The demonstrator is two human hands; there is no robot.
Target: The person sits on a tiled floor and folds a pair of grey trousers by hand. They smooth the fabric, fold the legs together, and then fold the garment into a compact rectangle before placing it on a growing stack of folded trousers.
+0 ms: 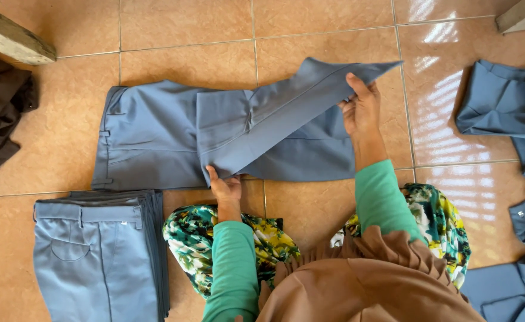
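Observation:
A pair of blue-grey trousers [155,134] lies flat on the tiled floor, waistband to the left. Its leg end is folded back over the body and lifted. My right hand [361,107] grips the raised hem at the upper right. My left hand [225,186] pinches the near fold edge by the floor. Both arms wear green sleeves.
A stack of folded blue-grey trousers [98,250] sits at the lower left. Loose blue garments [513,107] lie at the right. Dark brown cloth [0,113] and a wooden beam [12,39] are at the upper left. My knees in floral fabric [194,238] are below.

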